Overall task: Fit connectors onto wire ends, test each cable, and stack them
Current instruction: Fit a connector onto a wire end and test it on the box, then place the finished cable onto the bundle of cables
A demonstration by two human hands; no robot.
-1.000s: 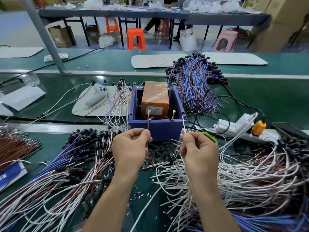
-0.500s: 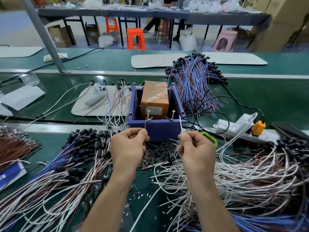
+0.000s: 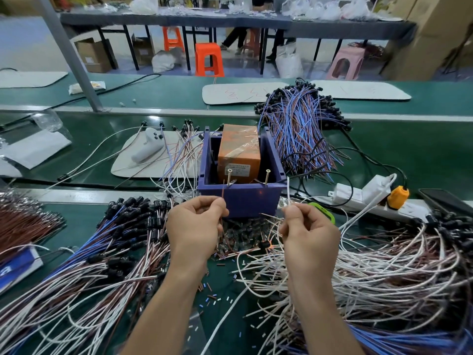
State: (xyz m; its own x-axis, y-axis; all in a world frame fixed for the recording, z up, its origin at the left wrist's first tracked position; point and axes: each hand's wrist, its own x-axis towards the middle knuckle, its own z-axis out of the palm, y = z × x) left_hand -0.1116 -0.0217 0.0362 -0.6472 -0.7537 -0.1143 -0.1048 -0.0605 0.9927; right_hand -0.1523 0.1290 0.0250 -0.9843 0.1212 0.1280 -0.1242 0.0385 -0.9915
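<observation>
My left hand (image 3: 195,228) pinches a thin brown wire end (image 3: 223,194) that points up toward the left brass screw (image 3: 228,177) on the purple test box (image 3: 240,201). My right hand (image 3: 308,230) pinches a white wire end (image 3: 288,190) held upright, just right of the box and near the right screw (image 3: 267,176). Both wire ends stand slightly short of the screws. A small black connector (image 3: 264,244) lies between my hands on a heap of loose parts (image 3: 243,234).
A stack of connector-fitted cables (image 3: 102,247) lies at left, loose white and brown wires (image 3: 371,267) at right, a blue-brown bundle (image 3: 302,129) behind the box. An orange block (image 3: 239,153) fills the box. A power strip (image 3: 366,194) and white controller (image 3: 148,146) sit nearby.
Both hands have dropped slightly and drawn back from the box, so the two wire ends sit lower against the screws than a second ago.
</observation>
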